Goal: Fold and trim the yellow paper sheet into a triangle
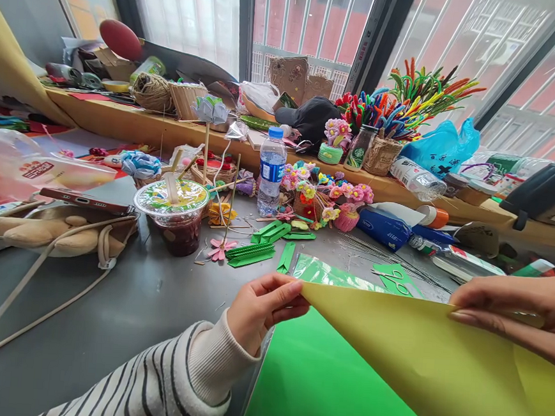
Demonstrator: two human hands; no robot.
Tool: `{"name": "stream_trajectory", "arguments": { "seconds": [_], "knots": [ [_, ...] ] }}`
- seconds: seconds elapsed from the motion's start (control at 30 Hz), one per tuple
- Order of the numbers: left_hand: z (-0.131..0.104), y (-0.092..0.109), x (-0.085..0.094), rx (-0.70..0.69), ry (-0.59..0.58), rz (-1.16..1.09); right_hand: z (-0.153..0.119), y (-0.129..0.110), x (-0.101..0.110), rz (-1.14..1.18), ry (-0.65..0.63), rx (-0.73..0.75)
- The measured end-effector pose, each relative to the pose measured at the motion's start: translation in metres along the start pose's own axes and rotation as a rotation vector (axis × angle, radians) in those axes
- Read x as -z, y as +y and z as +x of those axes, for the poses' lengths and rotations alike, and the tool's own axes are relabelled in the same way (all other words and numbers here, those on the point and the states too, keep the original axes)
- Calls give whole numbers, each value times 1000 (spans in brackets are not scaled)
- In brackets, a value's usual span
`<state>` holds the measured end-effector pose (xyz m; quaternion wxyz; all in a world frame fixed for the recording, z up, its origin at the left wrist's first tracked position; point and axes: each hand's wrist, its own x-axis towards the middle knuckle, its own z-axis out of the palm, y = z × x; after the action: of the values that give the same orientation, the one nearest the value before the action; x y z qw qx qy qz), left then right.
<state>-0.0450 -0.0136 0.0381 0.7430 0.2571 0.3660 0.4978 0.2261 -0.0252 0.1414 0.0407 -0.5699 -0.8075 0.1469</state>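
A large sheet of yellow paper point(420, 347) is held up between my two hands, its upper edge running nearly level. My left hand point(270, 307), below a striped sleeve, pinches the sheet's left corner. At the right, my right hand point(519, 310) grips the same upper edge between thumb and fingers. Under the yellow sheet lies bright green paper point(326, 385) on the grey table, partly covered by it. Just behind are a clear plastic sleeve point(330, 273), green-handled scissors point(397, 280) and several folded green paper strips point(252, 253).
A lidded cup of dark drink point(175, 225) stands left of a water bottle point(271, 175). A bear-shaped bag point(59, 235) with a phone point(86, 200) on it lies at the left. Crocheted flowers point(327, 192), a tissue pack point(384, 226) and thin wires point(393, 262) lie behind.
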Motion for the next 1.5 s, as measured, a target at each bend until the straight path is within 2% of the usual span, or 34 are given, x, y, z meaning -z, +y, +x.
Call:
{"name": "stream_trajectory", "arguments": {
  "seconds": [0.17,0.23,0.4,0.53,0.63,0.77,0.83,0.93,1.1,1.2,1.3,1.4,1.47,1.5],
  "knots": [
    [7,12,-5,-58,1,29,6,-8,2,176,-16,-121],
    [11,20,-13,-107,-29,29,9,-16,5,249,-5,-176],
    [21,33,-42,-201,-128,21,15,-33,8,380,118,-220],
    [35,42,-56,-212,-163,54,13,-38,0,767,95,-370],
    [45,56,-64,-183,-204,111,11,-41,-4,1055,68,-461],
    [51,77,-80,-179,-244,193,12,-45,-3,1270,125,-487],
    [53,80,-83,-105,-278,294,13,-46,-9,1338,125,-478],
    [59,64,-74,55,-303,419,12,-46,-41,1420,26,-494],
    [70,13,-30,234,-354,521,3,-43,-124,1358,-89,-597],
    [70,-8,-11,281,-413,520,-3,-42,-154,1363,-181,-542],
    [68,-14,-6,293,-478,495,-7,-40,-160,1340,-240,-458],
    [65,-13,-10,293,-529,480,-4,-33,-149,1313,-299,-351],
    [62,-12,-15,292,-551,477,4,-26,-136,1287,-259,-275],
    [60,-11,-17,292,-558,477,9,-23,-129,1268,-165,-257]
  ]
}}
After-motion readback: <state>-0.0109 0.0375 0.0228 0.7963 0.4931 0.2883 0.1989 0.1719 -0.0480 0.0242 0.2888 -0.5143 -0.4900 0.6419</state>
